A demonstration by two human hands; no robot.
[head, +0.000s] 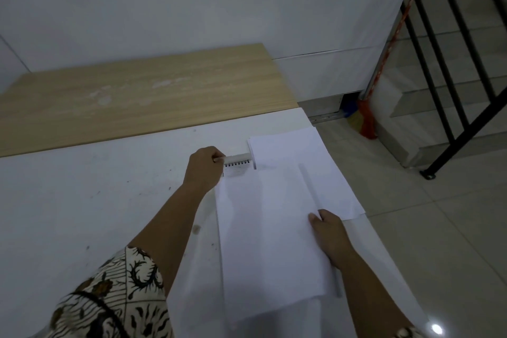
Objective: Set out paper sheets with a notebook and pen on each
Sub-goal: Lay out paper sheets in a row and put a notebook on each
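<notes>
My left hand (204, 169) pinches one end of a white pen (237, 158), which lies across the top of a small spiral notebook (238, 169) on the white table (82, 200). Only the notebook's wire binding and top strip show; a large paper sheet (269, 241) covers the rest. My right hand (329, 236) grips that sheet at its right edge, thumb on top. A thin white ridge (310, 186) runs along this edge; I cannot tell whether it is a fold or a stick. A stack of paper (296, 148) lies beyond, at the table's right corner.
A light wooden tabletop (137, 96) adjoins the white table at the back, against a white wall. The table's right edge drops to a tiled floor (439, 255). A broom (367, 115) leans in the corner beside a black stair railing (452, 90).
</notes>
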